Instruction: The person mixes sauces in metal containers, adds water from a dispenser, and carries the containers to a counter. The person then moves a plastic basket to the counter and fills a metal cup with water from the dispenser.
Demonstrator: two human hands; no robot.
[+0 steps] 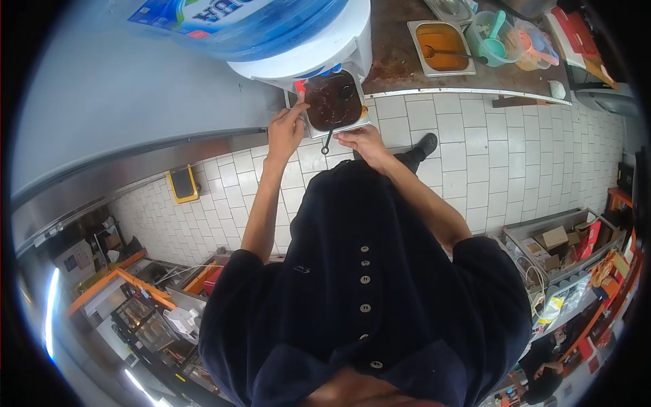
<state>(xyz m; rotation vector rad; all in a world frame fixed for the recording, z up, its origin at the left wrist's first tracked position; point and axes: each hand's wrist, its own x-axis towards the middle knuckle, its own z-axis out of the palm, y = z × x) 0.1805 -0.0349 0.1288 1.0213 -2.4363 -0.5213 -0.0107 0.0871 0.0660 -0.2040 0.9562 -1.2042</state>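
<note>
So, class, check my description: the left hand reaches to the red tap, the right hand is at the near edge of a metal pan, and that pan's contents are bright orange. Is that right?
Not quite: the head view shows that the contents of this metal pan are dark brown. The left hand at the red tap and the right hand at the near edge are correct.

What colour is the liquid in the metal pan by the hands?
The liquid is dark brown; it shows best in the head view, the only one.
</note>
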